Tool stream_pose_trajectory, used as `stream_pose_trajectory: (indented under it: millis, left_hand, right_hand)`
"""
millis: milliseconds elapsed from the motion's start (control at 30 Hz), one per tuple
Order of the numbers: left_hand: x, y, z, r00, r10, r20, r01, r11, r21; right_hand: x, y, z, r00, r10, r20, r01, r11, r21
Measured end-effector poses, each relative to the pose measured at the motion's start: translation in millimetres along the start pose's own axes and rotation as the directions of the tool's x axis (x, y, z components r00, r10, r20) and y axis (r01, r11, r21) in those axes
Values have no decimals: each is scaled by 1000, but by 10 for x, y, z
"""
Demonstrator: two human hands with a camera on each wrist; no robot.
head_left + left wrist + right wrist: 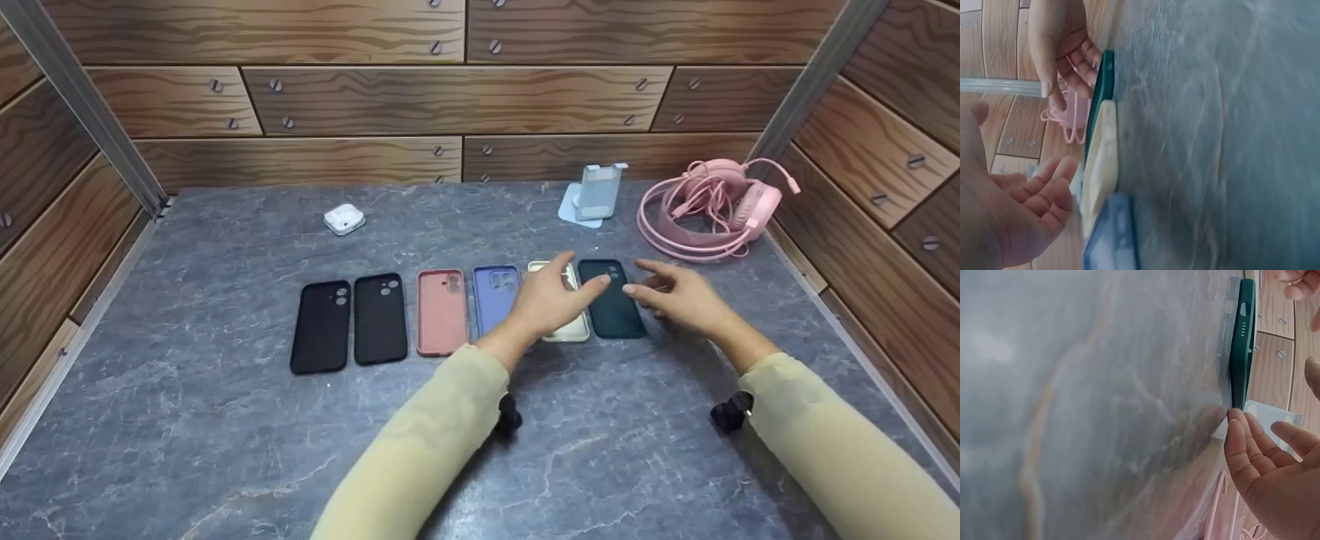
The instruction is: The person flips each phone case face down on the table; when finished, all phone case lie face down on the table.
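Observation:
Several phone cases lie in a row on the grey marbled table. At the right end is a dark green phone case point(616, 311); beside it lies a cream phone case point(574, 328), partly hidden by my left hand point(546, 296). That hand hovers above the cream case, fingers loosely bent and holding nothing. My right hand point(681, 298) is just right of the green case. In the right wrist view, its fingertips point(1237, 430) are at the end of the green case point(1243, 349); whether they touch it I cannot tell. A blue-purple phone case point(491, 300) lies left of the cream one.
Further left lie a pink phone case point(442, 315) and two black phone cases point(380, 322). Behind the row are a small white case-like object point(345, 219), a pale blue phone stand point(598, 195) and pink headphones point(754, 210) with a cable. Wood-patterned walls point(450, 101) border the table.

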State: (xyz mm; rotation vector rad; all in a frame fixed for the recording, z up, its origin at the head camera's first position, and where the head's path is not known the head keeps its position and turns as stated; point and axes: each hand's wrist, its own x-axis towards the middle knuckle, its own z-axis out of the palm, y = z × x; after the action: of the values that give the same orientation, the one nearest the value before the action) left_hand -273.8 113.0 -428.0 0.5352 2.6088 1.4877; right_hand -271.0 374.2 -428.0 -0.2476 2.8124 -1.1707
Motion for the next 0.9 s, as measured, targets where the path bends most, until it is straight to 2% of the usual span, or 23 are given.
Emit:
stream_pose_trajectory:
  millis: [133, 300, 533, 733, 900]
  left_hand:
    - [38, -19, 103, 999, -44, 16, 44, 998, -48]
    - [83, -48, 198, 996, -88, 30, 89, 996, -30]
    - [134, -50, 286, 992, -126, 19, 124, 988, 95]
    - [149, -72, 355, 991, -136, 15, 128, 960, 247]
    - [160, -71, 376, 989, -148, 14, 137, 942, 307]
  right_hand:
    - [14, 52, 17, 1000, 1, 22, -2, 1000, 16]
    - [41, 88, 19, 999, 22, 45, -22, 1000, 0]
    - [69, 97, 27, 999, 11, 42, -11, 1000, -9]
    - [74, 119, 42, 999, 16, 40, -16, 1000, -14]
    - [81, 134, 69, 999, 10, 36, -10, 1000, 4]
